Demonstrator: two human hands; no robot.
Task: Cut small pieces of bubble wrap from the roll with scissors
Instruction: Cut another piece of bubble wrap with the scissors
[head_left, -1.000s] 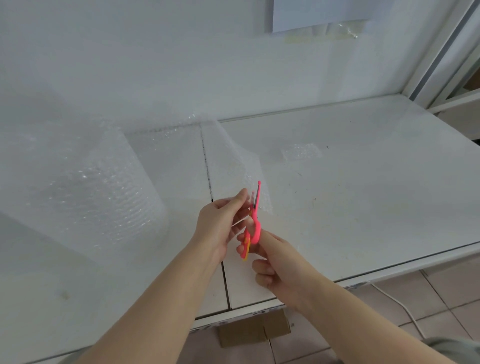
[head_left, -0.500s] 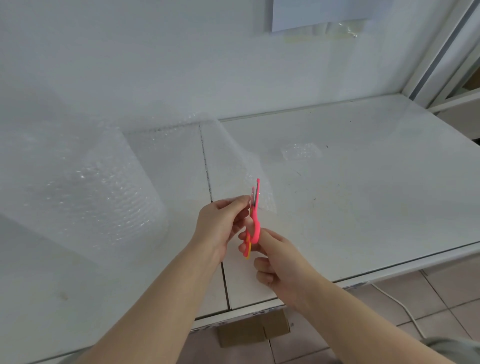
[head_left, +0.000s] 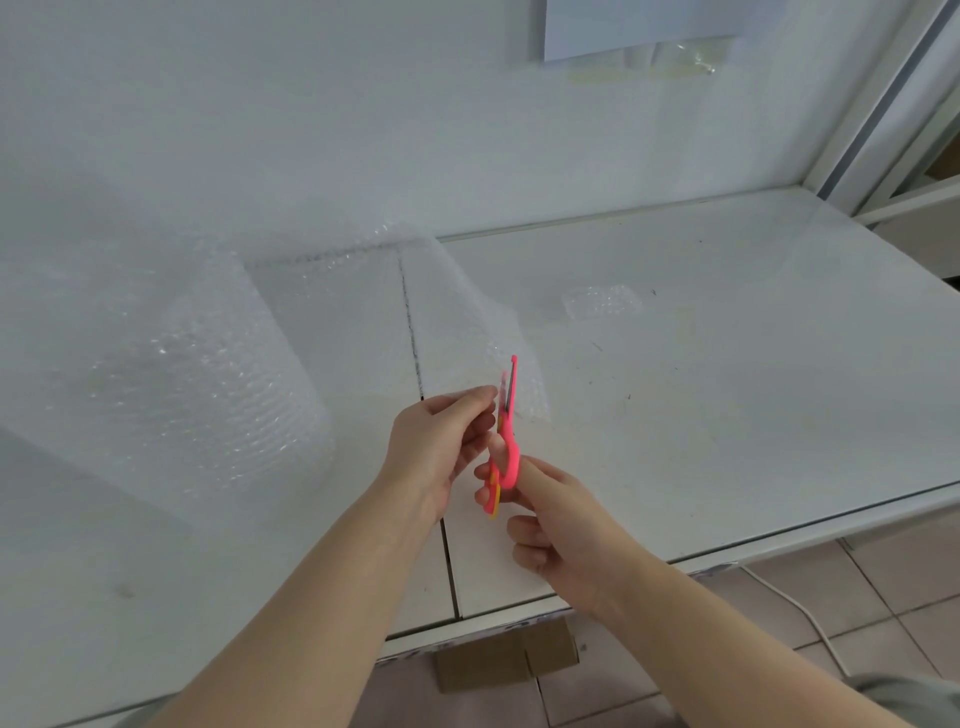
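The left hand (head_left: 441, 447) pinched the edge of the wrap (head_left: 467, 322), fingers (head_left: 480, 397) clamped on it, likely to keep it taut for the scissors (head_left: 506, 426). The right hand (head_left: 561, 525) gripped those, fingers curled through the handles. The wrap ran back to the roll (head_left: 182, 374) at the left of the desk (head_left: 727, 389).

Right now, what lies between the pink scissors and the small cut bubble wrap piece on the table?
Head view: past the sheet's edge, only bare, faintly scuffed table top separates the scissors from the cut piece.
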